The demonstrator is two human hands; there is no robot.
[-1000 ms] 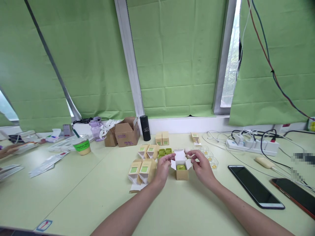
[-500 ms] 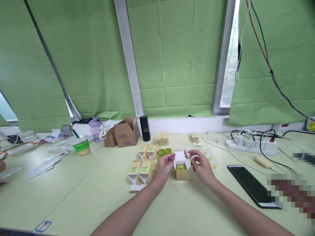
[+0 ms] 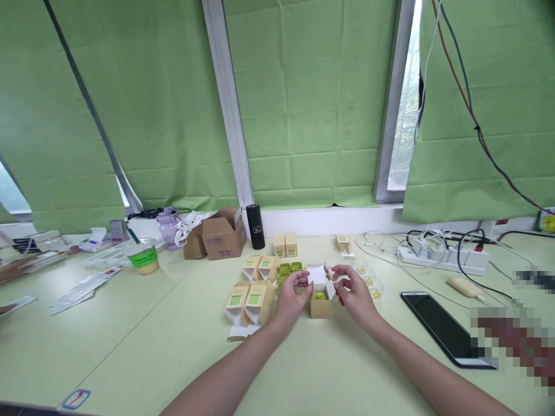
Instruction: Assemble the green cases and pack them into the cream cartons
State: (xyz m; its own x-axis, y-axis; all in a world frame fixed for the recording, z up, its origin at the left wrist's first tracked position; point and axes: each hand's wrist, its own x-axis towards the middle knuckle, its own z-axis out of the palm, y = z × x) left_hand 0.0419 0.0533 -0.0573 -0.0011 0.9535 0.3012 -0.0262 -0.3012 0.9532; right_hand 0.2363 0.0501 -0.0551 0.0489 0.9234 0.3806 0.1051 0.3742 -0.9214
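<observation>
A small kraft cardboard box [image 3: 319, 311] stands upright before me, its white-lined lid [image 3: 318, 274] raised. Inside it sits a green object [image 3: 319, 296] with a small knob-like top. My left hand [image 3: 293, 293] is closed at the left side flap, thumb against it. On the other side, my right hand [image 3: 354, 292] has its fingertips bent around the right flap [image 3: 330, 289]. Left of my hands are several kraft boxes with green labels [image 3: 259, 300]. Green containers [image 3: 296, 266] sit just behind my left hand, and clear plastic pieces with yellow centres [image 3: 375, 287] behind my right.
Two kraft boxes [image 3: 285, 245], a black bottle [image 3: 255, 226] and an open carton [image 3: 224, 234] stand at the back. A phone [image 3: 442, 326] and power strip [image 3: 446, 260] with cables lie right. At left are a drink cup [image 3: 143, 257] and a co-worker's hand [image 3: 26, 267].
My left thumb has moved right and the left flap is now bent inward. My right fingertips have come onto the right flap. At the far left, the co-worker's hand has reached farther in.
</observation>
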